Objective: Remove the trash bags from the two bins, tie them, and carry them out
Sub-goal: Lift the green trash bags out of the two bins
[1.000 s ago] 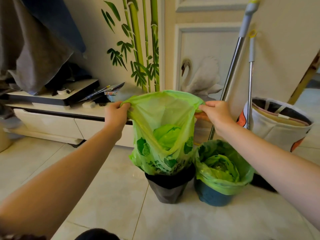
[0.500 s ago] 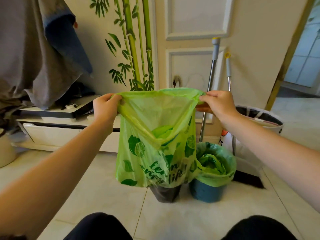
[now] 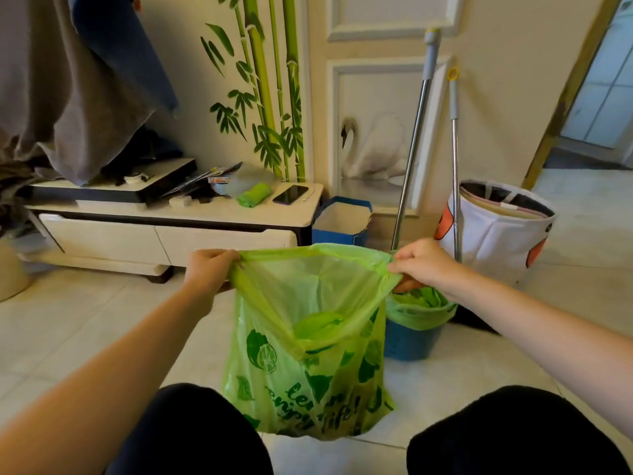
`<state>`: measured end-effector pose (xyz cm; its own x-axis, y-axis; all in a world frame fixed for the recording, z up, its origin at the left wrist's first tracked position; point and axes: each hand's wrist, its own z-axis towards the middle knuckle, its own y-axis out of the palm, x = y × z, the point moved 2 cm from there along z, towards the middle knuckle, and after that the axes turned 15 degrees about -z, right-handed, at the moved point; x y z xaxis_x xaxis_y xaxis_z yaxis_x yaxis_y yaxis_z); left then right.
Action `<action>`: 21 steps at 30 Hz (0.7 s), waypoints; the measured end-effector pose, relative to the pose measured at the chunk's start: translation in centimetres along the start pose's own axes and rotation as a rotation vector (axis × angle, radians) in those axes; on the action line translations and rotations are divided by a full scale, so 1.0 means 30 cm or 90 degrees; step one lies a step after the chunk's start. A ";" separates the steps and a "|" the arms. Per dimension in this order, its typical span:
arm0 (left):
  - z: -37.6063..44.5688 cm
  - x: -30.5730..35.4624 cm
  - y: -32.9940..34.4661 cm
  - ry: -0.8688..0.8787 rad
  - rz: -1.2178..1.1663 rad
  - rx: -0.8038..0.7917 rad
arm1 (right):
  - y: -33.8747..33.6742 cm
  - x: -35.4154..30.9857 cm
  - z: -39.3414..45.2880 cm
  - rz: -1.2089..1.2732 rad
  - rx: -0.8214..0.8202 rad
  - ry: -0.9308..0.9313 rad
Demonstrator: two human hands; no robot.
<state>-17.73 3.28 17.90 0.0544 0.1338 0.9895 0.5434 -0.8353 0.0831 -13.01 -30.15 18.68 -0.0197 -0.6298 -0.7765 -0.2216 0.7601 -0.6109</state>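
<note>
A green printed trash bag (image 3: pixel 308 354) hangs between my knees, its mouth stretched wide. My left hand (image 3: pixel 209 272) pinches the left side of the rim and my right hand (image 3: pixel 421 265) pinches the right side. The bag's bottom sits at floor level; the dark bin it came from is hidden behind it. To the right stands a blue bin (image 3: pixel 411 341) lined with a second green bag (image 3: pixel 419 308), partly behind my right hand.
A low white cabinet (image 3: pixel 171 231) on the left carries a phone (image 3: pixel 290 194) and a roll of green bags (image 3: pixel 254 195). A blue box (image 3: pixel 342 221), two mop poles (image 3: pixel 454 159) and a white fabric basket (image 3: pixel 496 228) stand by the wall. A doorway opens at the right.
The bag has come down and toward me, from above the dark bin to between my knees, now hiding that bin. Both hands keep their hold on the rim.
</note>
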 end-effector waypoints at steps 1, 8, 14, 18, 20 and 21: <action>0.010 -0.048 -0.011 -0.019 0.005 0.004 | 0.038 0.038 0.016 -0.017 -0.024 0.021; 0.145 -0.275 -0.119 -0.154 0.088 0.035 | 0.198 0.189 0.122 -0.129 -0.109 0.116; 0.261 -0.325 -0.174 -0.204 0.065 0.103 | 0.218 0.237 0.235 -0.088 -0.099 0.200; 0.331 -0.341 -0.205 -0.217 0.050 0.149 | 0.233 0.282 0.292 -0.102 -0.122 0.223; 0.348 -0.348 -0.208 -0.218 0.067 0.164 | 0.247 0.309 0.315 -0.105 -0.132 0.224; 0.354 -0.350 -0.207 -0.219 0.079 0.166 | 0.251 0.320 0.324 -0.103 -0.138 0.222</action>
<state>-12.79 12.71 5.73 0.3838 0.2475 0.8896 0.7060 -0.6996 -0.1099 -5.39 -28.92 5.11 -0.2873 -0.7822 -0.5528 -0.4469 0.6199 -0.6449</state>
